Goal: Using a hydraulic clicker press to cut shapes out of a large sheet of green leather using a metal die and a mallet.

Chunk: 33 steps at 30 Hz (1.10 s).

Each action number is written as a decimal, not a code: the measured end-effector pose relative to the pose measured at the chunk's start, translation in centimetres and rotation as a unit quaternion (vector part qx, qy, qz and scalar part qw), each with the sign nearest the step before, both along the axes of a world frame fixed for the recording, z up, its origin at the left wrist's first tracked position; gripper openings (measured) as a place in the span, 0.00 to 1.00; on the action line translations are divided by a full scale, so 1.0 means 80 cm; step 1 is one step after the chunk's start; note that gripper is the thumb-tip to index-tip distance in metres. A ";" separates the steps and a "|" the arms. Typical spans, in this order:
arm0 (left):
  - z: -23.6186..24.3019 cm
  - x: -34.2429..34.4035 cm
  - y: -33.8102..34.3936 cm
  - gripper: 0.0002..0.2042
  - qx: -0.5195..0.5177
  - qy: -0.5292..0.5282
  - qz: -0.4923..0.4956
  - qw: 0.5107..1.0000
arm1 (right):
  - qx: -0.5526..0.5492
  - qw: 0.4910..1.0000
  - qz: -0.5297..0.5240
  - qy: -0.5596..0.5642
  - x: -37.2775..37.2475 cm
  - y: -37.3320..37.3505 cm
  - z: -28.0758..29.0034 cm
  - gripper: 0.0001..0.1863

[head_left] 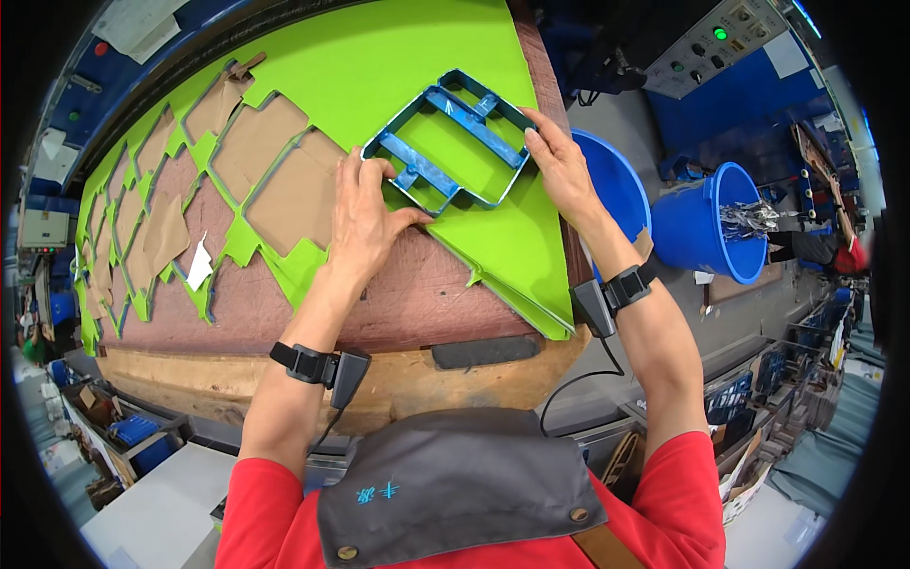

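A blue steel-framed cutting die (479, 129) with inner cross bars lies on a bright green sheet (408, 47), close to the sheet's cut edge. My left hand (362, 213) grips the die's left side, fingers curled at the rim and thumb by its lower corner. On the opposite side, my right hand (566, 171) holds the die's right corner with fingers and thumb. Through the frame, green material shows. Left of the die, the sheet is a web of cut-out gaps, with brown paper (270, 152) and the reddish board (379, 303) visible through them.
Two blue bins (706, 228) stand right of the board, one containing silvery scraps (749, 220). A dark strip (485, 353) sits on the wooden front edge. A white scrap (200, 264) lies among the gaps. A control panel (716, 47) is at far right; another person (848, 254) is beyond.
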State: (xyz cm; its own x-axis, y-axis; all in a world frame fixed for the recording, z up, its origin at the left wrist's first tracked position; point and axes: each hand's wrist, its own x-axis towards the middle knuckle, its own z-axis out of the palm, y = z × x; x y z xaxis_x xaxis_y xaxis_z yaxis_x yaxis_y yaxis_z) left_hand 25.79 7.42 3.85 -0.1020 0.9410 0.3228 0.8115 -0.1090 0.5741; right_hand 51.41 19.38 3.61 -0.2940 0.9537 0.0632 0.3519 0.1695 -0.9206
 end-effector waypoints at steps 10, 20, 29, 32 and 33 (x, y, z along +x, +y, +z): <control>0.013 -0.016 -0.003 0.38 -0.109 -0.141 0.002 0.984 | 0.020 1.000 -0.003 0.006 0.005 -0.004 -0.002 0.21; 0.007 -0.066 0.007 0.27 -0.029 -0.383 0.099 0.918 | 0.058 0.997 -0.044 -0.012 0.008 -0.001 -0.021 0.22; -0.008 -0.027 -0.010 0.41 -0.018 0.019 0.031 0.999 | 0.046 0.998 -0.038 0.014 0.002 0.000 -0.021 0.21; -0.010 -0.025 -0.009 0.43 0.002 0.011 0.008 1.000 | 0.045 0.998 -0.038 0.024 0.007 0.001 -0.025 0.20; -0.009 -0.022 -0.009 0.44 0.011 -0.003 0.003 1.000 | 0.045 0.998 -0.036 0.032 0.011 0.002 -0.026 0.20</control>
